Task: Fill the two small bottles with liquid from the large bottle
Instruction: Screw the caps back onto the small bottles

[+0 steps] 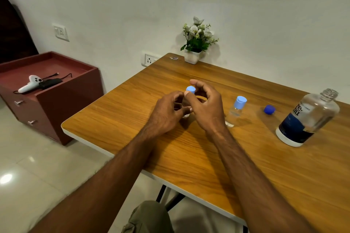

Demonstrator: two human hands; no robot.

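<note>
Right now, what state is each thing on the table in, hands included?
Left hand: grips the held small bottle's body.
Right hand: pinches that bottle's light blue cap.
Held small bottle: upright on the table, cap on top.
Second small bottle: standing free, capped, flip lid shut.
Large bottle: upright, uncapped, partly filled.
Dark blue cap: off, lying on the table.

Both hands, left (168, 109) and right (206, 108), close together mid-worktop (189, 157), crowding one small bottle (186, 113) between them. Just right of the right hand: second small bottle (235, 111), upright. Further right, blue cap (269, 109), then large bottle (308, 119), uncapped. Beyond the hands, bare wood up to a flower pot (192, 56) at the wall. Bare wood left of and nearer than the hands.
</note>
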